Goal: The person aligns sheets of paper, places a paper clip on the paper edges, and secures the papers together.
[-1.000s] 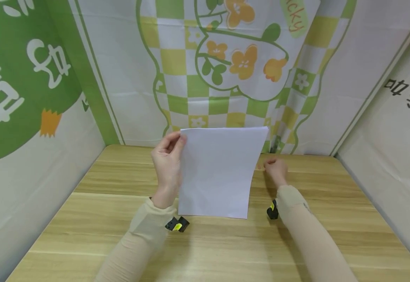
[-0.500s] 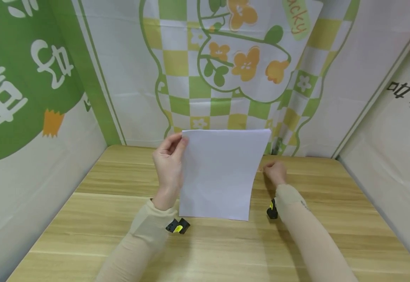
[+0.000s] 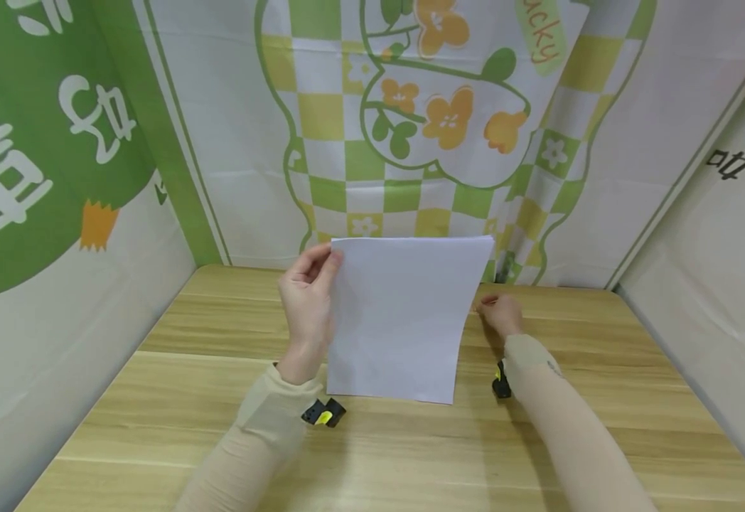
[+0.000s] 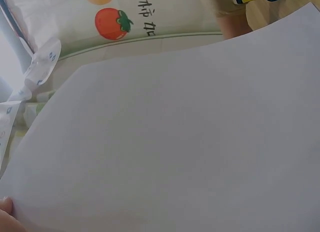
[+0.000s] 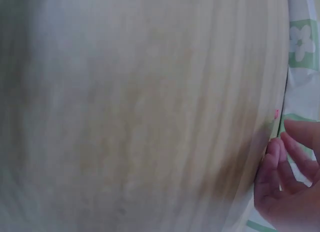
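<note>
while left hand (image 3: pixel 307 304) pinches paper (image 3: pixel 404 320) near corner, right hand (image 3: pixel 501 313) loosely curled.

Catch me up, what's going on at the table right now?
A person's left hand pinches white paper at its upper left corner, holding it up with a blank side facing the head camera. The right hand is near the far edge of the table, fingers loosely curled, close to a small pink thing, too small to identify.
</note>
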Demonstrator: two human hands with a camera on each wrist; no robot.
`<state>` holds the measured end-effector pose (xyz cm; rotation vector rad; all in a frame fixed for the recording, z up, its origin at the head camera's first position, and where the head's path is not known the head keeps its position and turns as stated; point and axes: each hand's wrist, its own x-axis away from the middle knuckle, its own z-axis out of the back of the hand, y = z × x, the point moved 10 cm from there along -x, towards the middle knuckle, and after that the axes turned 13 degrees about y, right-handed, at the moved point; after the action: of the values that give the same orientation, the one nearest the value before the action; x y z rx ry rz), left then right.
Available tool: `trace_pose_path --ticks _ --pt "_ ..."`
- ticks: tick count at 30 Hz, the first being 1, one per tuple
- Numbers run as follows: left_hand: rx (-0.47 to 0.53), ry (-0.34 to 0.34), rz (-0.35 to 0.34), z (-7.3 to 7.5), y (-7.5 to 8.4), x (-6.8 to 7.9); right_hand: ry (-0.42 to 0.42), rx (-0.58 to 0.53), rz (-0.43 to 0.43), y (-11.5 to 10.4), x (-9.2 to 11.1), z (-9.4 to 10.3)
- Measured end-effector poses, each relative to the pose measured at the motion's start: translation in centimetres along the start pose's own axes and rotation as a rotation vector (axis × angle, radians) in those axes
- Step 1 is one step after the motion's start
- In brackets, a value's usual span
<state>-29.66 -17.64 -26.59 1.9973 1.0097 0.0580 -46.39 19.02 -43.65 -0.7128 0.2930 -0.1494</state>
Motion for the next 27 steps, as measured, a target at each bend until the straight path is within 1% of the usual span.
trace_pose_path --ticks 2,8,20,27 --pt "0.000 -0.001 -0.001 0.01 0.00 -0.02 0.006 -0.005 0.025 -0.15 -0.10 -0.03" --pt "0.006 -0.003 -0.004 0.01 -0.03 -0.10 0.011 -0.025 0.049 -0.12 -0.45 -0.40" --pt "0.019 -0.011 0.005 -0.15 -0.05 0.01 0.042 0.006 0.078 -0.26 -0.79 -0.56" --pt "0.014 -0.005 0.000 0.01 -0.16 -0.04 0.004 0.050 0.093 -0.80 -1.04 -0.63"
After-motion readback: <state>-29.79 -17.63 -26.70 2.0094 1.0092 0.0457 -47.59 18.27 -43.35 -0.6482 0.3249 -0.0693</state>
